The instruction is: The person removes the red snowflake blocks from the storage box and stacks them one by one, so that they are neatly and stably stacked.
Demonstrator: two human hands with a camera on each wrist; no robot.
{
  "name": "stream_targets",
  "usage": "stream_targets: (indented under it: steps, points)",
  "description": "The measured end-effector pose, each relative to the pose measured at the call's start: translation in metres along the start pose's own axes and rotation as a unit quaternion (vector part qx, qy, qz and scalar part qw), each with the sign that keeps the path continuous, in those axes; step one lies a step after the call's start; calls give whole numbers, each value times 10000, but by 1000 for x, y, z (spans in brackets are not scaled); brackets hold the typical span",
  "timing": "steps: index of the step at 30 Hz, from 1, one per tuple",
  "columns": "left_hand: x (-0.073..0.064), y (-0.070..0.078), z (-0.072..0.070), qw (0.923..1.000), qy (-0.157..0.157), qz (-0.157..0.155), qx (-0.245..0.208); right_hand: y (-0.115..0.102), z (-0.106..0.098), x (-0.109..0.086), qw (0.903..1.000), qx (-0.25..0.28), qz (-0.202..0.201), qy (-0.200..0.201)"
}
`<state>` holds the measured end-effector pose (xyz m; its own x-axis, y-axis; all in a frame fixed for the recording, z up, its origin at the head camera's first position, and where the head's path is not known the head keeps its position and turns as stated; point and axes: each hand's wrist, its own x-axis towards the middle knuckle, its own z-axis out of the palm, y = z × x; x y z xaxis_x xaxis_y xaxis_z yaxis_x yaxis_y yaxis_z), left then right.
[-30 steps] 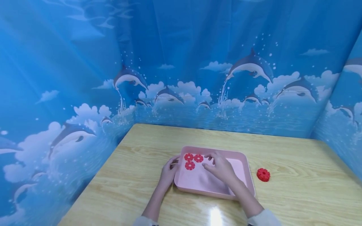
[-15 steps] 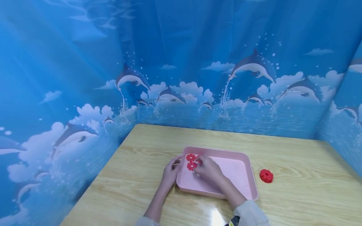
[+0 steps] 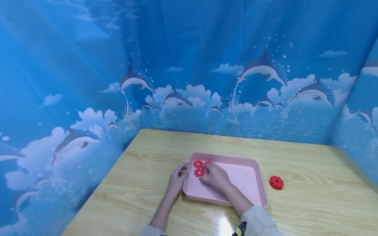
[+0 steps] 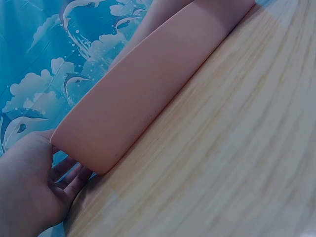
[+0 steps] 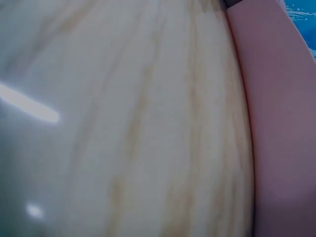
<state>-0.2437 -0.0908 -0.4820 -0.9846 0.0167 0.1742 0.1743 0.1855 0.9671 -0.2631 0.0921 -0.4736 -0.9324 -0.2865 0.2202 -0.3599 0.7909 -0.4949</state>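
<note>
In the head view, a shallow pink tray (image 3: 242, 183) lies on the table. Three red notched, flower-shaped discs lie flat in its far left corner: one disc (image 3: 198, 163) at the back, another disc (image 3: 199, 172) in front, and a third disc (image 3: 208, 162) mostly behind my fingers. My left hand (image 3: 177, 180) holds the tray's left side; the left wrist view shows that hand (image 4: 29, 182) at the tray wall (image 4: 143, 89). My right hand (image 3: 217, 178) reaches into the tray, fingertips at the discs' right edges; whether it pinches one is hidden.
A small stack of red discs (image 3: 276, 182) stands on the wooden table (image 3: 313, 183), right of the tray. A blue dolphin-print curtain (image 3: 189, 65) hangs behind and at the sides. The right wrist view shows the tabletop (image 5: 123, 123) and tray wall (image 5: 281, 123).
My right hand has moved left inside the tray, from bare tray floor to the discs, covering most of the right one. The left hand stays at the tray's side.
</note>
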Motion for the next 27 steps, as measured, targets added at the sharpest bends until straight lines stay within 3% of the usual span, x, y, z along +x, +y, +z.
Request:
stream_targets:
  steps: [4, 20, 23, 27]
  points:
    - [3, -5, 0, 10000, 49, 20, 78, 0, 1, 1, 9999, -127, -94, 24]
    - [2, -4, 0, 10000, 38, -55, 53, -1, 4, -1, 9996, -89, -184, 191]
    - [1, 0, 0, 10000, 33, -66, -3, -1, 1, -3, 9993, -100, -215, 271]
    - [-7, 19, -1, 10000, -4, 13, -45, -4, -3, -6, 9991, -77, -162, 391]
